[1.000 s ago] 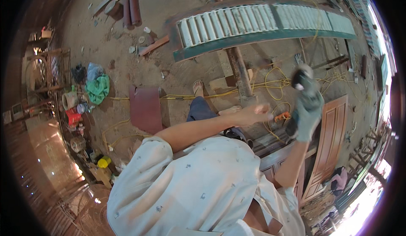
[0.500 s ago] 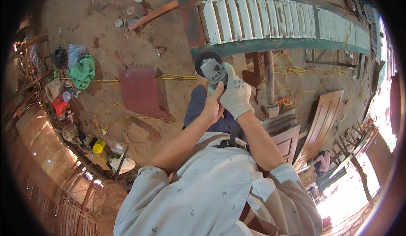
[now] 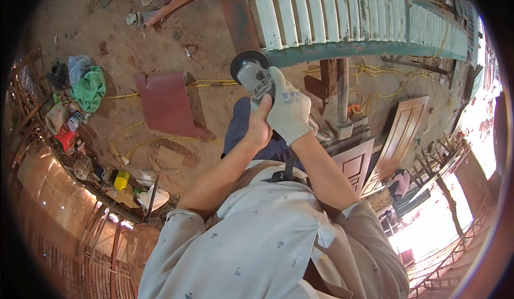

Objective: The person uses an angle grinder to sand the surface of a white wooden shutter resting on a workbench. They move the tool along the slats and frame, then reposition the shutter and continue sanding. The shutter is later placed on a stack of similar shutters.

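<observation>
Both my hands hold a grey angle grinder with a round black disc at its far end. My bare left hand closes round the body's near left side, thumb on top. On the right side, my right hand, in a whitish work glove, grips the grinder. The disc overlaps the near left corner of a louvred wooden shutter. White slats fill its frame, which is worn green along the near edge and brown at the left end. Whether the disc touches the wood I cannot tell.
A dark red sheet lies on the dirt floor, with yellow cable running past it. Panelled wooden doors lean at right, near a post. Bags, including a green one, and a yellow box sit at left.
The grinder and both hands have moved left along the shutter's near edge, to its left corner. The whole view has also shifted a little. Both hands keep their grip.
</observation>
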The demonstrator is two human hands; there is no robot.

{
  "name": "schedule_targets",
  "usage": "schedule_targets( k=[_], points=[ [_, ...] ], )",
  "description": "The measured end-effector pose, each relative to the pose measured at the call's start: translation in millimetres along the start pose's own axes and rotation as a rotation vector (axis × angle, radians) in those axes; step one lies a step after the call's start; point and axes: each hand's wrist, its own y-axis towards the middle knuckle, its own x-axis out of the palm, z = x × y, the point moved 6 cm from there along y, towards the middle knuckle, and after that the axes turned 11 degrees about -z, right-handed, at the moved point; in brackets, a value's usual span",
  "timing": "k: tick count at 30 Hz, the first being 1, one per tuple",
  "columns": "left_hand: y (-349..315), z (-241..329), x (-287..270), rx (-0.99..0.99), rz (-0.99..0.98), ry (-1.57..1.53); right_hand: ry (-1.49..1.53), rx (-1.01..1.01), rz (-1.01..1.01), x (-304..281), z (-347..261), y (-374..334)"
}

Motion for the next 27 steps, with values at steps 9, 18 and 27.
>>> schedule_targets(
  k=[9, 18, 27],
  points=[
    [4.9, 5.6, -7.3, -0.013, -0.060, 0.014, 0.020, 0.029, 0.012, -5.9, -10.3, 3.4],
    [2.4, -15.0, -4.1, -0.052, -0.081, 0.040, -0.023, 0.079, -0.024, 1.3, 13.0, -8.2],
    [20.5, -27.9, 14.1, -0.036, -0.055, 0.063, -0.029, 0.081, -0.010, -17.9, 30.6, -7.7]
  ],
)
